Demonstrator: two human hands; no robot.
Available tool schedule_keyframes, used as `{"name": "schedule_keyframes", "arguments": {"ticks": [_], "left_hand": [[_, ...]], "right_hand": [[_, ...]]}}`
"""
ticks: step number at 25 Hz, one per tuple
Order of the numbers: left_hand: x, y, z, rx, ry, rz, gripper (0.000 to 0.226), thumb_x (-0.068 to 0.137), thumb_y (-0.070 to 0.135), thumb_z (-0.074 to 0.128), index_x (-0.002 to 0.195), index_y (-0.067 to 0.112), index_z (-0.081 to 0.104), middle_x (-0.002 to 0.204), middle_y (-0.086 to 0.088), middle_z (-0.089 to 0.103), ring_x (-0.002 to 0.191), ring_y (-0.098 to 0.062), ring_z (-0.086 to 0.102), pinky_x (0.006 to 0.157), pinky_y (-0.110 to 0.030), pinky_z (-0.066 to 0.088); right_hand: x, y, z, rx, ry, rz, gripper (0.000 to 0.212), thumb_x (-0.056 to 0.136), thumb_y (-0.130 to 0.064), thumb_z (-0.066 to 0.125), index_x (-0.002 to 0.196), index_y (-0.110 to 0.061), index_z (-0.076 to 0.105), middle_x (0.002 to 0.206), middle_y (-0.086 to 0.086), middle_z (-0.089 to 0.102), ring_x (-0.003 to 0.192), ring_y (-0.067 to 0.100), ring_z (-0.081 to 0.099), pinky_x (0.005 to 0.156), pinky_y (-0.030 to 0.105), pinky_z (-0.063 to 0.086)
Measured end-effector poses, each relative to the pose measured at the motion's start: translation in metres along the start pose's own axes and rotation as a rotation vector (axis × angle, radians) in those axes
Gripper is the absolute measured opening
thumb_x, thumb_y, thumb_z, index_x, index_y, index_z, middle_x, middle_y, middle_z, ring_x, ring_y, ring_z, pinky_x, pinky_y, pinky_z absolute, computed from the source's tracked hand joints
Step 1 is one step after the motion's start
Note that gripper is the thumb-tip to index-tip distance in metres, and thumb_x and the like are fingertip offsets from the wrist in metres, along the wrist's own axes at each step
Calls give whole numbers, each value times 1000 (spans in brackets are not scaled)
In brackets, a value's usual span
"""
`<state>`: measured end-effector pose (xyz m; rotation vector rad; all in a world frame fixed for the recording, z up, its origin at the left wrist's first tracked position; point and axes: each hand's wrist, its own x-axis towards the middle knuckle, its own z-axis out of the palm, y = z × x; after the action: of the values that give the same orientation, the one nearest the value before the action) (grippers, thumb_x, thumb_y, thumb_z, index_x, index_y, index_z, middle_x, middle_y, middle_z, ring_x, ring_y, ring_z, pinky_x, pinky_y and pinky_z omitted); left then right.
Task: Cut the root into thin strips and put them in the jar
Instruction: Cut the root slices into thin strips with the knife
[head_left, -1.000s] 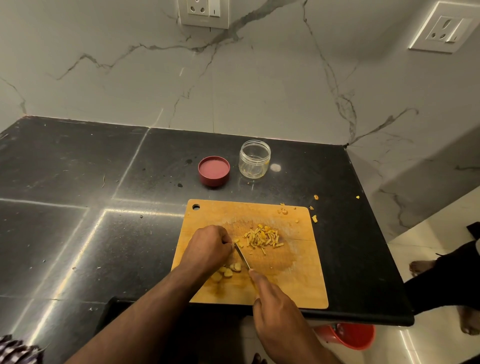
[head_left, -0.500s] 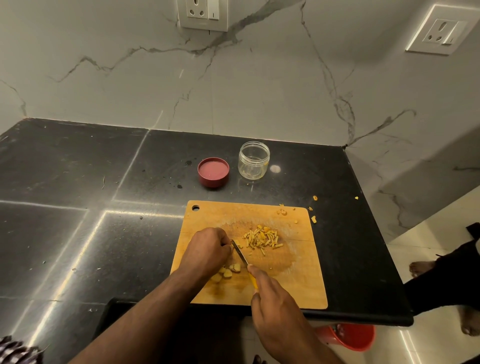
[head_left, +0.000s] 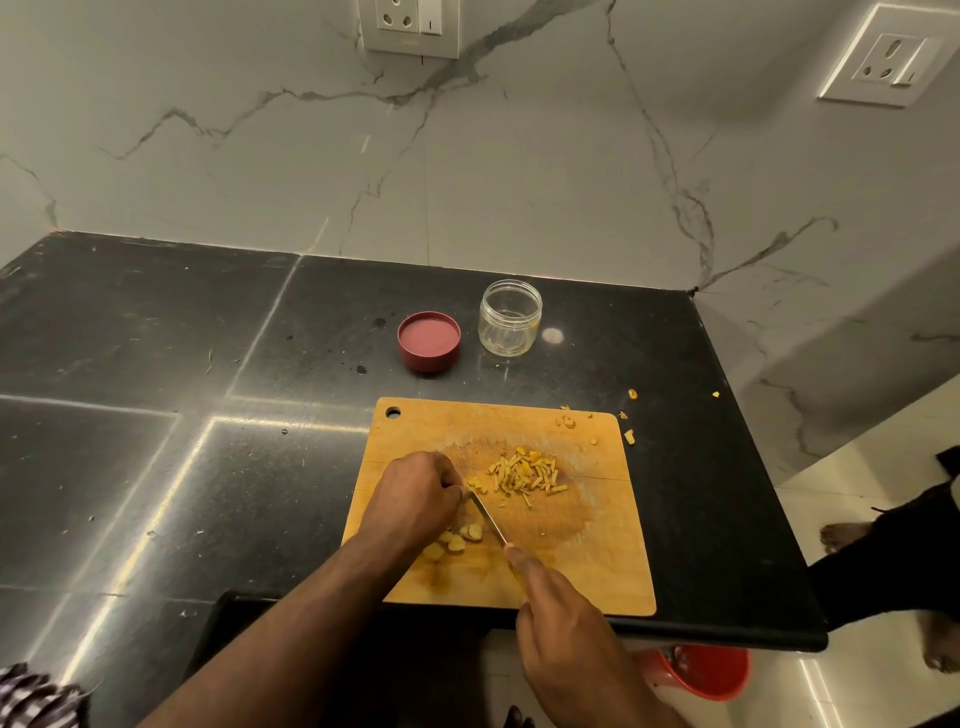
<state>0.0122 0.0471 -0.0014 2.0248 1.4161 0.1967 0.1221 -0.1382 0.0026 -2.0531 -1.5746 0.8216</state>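
Left hand (head_left: 415, 496), fingers curled, pins a root piece (head_left: 474, 484) on the cutting board (head_left: 597, 566); right hand (head_left: 563, 618) grips the knife (head_left: 487, 516). Cut strips (head_left: 524, 474) lie beside the blade, open jar (head_left: 510, 318) and lid (head_left: 429, 341) behind the board.

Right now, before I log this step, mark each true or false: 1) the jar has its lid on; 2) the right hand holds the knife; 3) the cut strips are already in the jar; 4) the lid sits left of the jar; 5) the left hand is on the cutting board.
1) False. The jar stands open; the lid lies on the counter.
2) True. The right hand grips the knife.
3) False. The strips lie in a pile on the cutting board; the jar looks nearly empty.
4) True.
5) True. The left hand presses down on the root piece beside the blade.
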Motion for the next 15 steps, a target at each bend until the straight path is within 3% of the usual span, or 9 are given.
{"name": "schedule_keyframes", "arguments": {"ticks": [3, 7, 9, 13, 15], "left_hand": [[-1, -1, -2, 10, -20, 9, 14, 94, 16, 64, 99, 21, 76, 91, 7, 71, 77, -5, 61, 63, -19, 51], [4, -2, -13, 28, -62, 41, 24, 95, 12, 61, 113, 20, 75, 116, 3, 72, 94, -6, 62, 75, -17, 51], [6, -3, -21, 14, -48, 38, 29, 97, 9, 57, 119, 20, 73, 125, 2, 69, 97, -7, 62, 71, -12, 47], [5, -10, -34, 4, -15, 19, 30, 99, 8, 55, 119, 21, 72, 126, 2, 68, 85, -3, 58, 56, -6, 41], [3, -15, -38, 6, -16, 7, 29, 98, 8, 57, 118, 21, 72, 122, 2, 69, 86, -2, 56, 55, -6, 40]], "right_hand": [[-4, 7, -4, -22, 75, -12, 49, 102, -29, 32, 147, -47, 24, 126, -23, 44, 103, -3, 50, 89, 12, 40], [-1, 1, -12, 73, 78, 40, 50, 103, -25, 38, 149, -42, 27, 129, -28, 37, 113, -8, 42, 94, 6, 32], [1, -4, -10, 79, 44, 6, 50, 103, -27, 37, 150, -41, 26, 135, -25, 40, 115, -8, 42, 95, 7, 33], [5, -3, -8, 34, -6, 5, 50, 104, -29, 35, 150, -44, 22, 137, -19, 42, 114, 3, 49, 97, 23, 42], [4, 3, -13, 56, 67, 54, 51, 104, -26, 36, 150, -43, 23, 131, -20, 42, 107, 0, 49, 94, 18, 41]]}}
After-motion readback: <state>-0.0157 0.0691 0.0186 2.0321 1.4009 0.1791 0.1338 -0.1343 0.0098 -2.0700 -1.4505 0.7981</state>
